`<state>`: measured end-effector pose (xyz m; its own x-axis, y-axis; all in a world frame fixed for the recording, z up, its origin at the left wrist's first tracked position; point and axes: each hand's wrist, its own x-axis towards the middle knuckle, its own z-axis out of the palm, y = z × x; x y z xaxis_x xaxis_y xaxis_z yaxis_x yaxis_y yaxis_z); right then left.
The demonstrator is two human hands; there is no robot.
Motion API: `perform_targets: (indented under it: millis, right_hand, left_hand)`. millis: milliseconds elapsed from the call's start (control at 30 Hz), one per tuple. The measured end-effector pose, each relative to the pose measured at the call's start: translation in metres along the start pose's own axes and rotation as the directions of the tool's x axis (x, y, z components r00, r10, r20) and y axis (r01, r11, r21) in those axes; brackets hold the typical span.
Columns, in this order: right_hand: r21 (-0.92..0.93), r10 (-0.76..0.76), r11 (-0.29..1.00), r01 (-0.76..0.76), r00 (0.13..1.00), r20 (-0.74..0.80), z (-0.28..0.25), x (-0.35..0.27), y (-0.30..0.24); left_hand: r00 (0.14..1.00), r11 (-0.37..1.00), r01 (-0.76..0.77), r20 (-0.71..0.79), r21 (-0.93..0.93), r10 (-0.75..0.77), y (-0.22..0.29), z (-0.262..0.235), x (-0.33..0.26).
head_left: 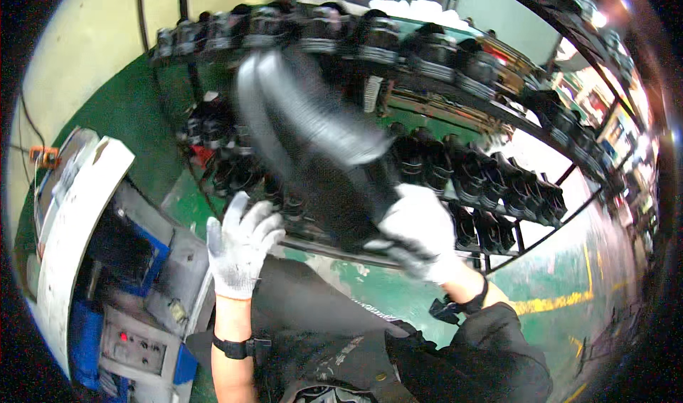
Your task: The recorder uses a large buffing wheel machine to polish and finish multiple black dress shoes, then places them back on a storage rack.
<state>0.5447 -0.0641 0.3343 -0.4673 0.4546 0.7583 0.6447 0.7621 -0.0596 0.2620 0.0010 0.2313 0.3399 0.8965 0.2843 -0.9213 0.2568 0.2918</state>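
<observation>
My right hand (420, 232), in a white glove, grips the dark upper part of a black boot (316, 122). The boot is held up in front of me and slants toward the upper left. Motion smears it; two shiny long shapes show, and I cannot tell whether it is one boot or a pair. My left hand (243, 250), in a white glove with greyish fingertips, is raised with fingers spread and holds nothing. It is below and left of the boot, apart from it.
Ahead, a dark metal rack (491, 108) carries rows of black shoes (469, 172) on several tiers. Close on my left stands a grey and blue machine (135, 339) with a white panel (85, 232). Yellow lines (551, 303) mark the green floor at right.
</observation>
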Motion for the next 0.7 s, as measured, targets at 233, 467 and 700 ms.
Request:
perform_targets:
  millis: [233,467,700]
  right_hand:
    - [-0.471,0.211,0.762,-0.444,0.858,-0.469,-0.142,-0.037,0.056]
    - [-0.780,0.160,0.538,-0.321,0.947,-0.279,-0.224,-0.019,0.194]
    - [-0.758,0.077,0.582,-0.293,0.949,-0.307,-0.185,0.054,0.190]
  left_hand:
    - [0.977,0.975,0.207,0.031,0.083,-0.211,-0.045,-0.026,0.015]
    - [0.951,0.946,0.295,-0.138,0.136,-0.277,-0.059,-0.035,0.001]
    - [0.930,0.958,0.262,-0.295,0.119,-0.218,-0.045,-0.063,-0.036]
